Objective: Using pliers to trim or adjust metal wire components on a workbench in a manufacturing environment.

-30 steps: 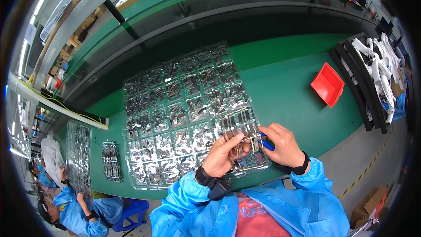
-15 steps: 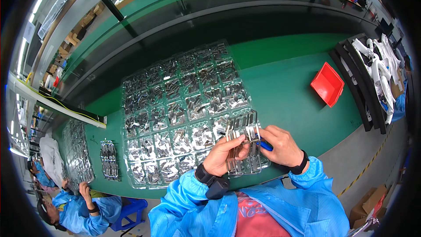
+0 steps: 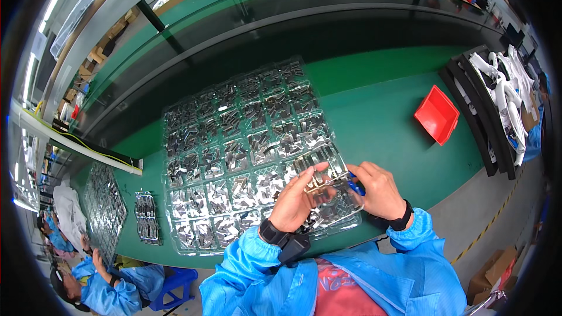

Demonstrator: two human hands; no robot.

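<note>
My left hand point(image 3: 291, 206) is closed around the side of a wire-framed rack point(image 3: 344, 213) with rows of small dark metal strips in it. The rack is tilted over the near right corner of a clear plastic tray point(image 3: 168, 213). At the rack's right side my right hand point(image 3: 379, 192) has its fingers bent around a small blue tool point(image 3: 355, 185), whose exact kind is hidden by the fingers. Many compartments of the tray hold loose small metal strips point(image 3: 236, 157), silvery nearer me and darker farther off.
A similar loaded rack point(image 3: 147, 217) lies left of the tray. A red bin point(image 3: 437, 115) stands on the green table point(image 3: 380, 123) to the right. Black foam holders with white parts point(image 3: 503, 90) are beyond it. At left, a co-worker point(image 3: 114, 287) sits by another tray point(image 3: 105, 208).
The rack has tilted and turned in my hands, so its face now lies flatter. My left hand has shifted slightly; my right hand has moved a little to the right.
</note>
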